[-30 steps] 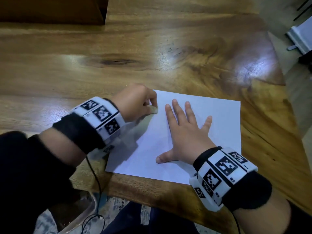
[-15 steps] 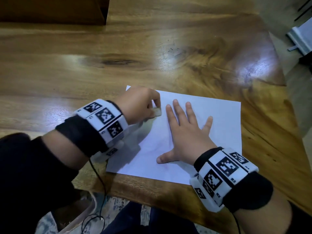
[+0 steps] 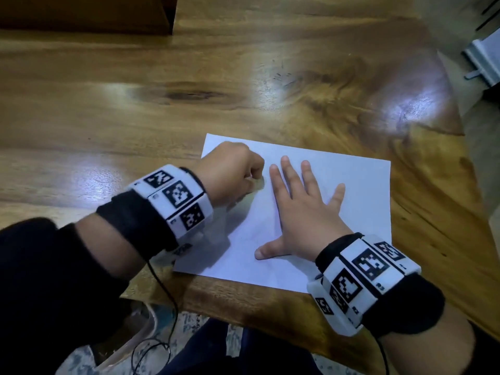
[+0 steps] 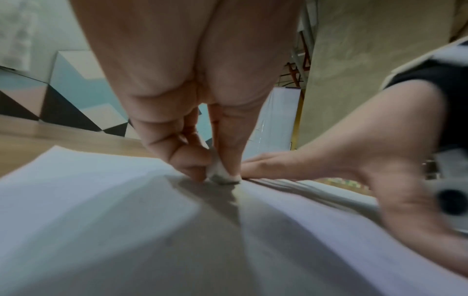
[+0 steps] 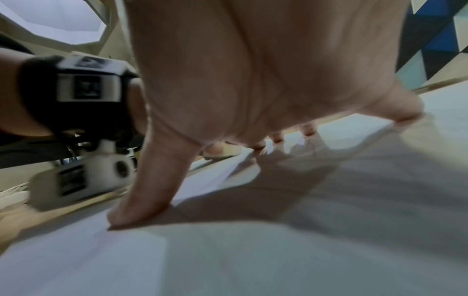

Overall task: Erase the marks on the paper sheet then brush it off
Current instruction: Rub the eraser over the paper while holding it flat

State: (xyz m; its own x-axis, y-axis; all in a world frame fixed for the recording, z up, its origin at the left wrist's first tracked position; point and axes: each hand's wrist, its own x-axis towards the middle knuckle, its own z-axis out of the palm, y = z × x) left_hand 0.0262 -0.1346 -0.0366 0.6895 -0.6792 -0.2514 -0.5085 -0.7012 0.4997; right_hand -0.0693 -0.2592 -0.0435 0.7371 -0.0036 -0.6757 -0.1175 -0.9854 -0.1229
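Observation:
A white paper sheet lies on the wooden table near its front edge. My left hand pinches a small white eraser and presses its tip onto the sheet's upper left part; the eraser shows grey smudges at its bottom in the left wrist view. My right hand lies flat on the sheet with fingers spread, just right of the eraser. Its thumb presses the paper. No marks are plain to see on the sheet.
A dark wooden block stands at the table's far left. The table's right edge runs diagonally, with a white fixture on the floor beyond it. A cable hangs from my left wrist over the front edge.
My left hand with the eraser has shifted slightly toward the right hand and back along the sheet, in short rubbing strokes. The right hand has stayed flat in place.

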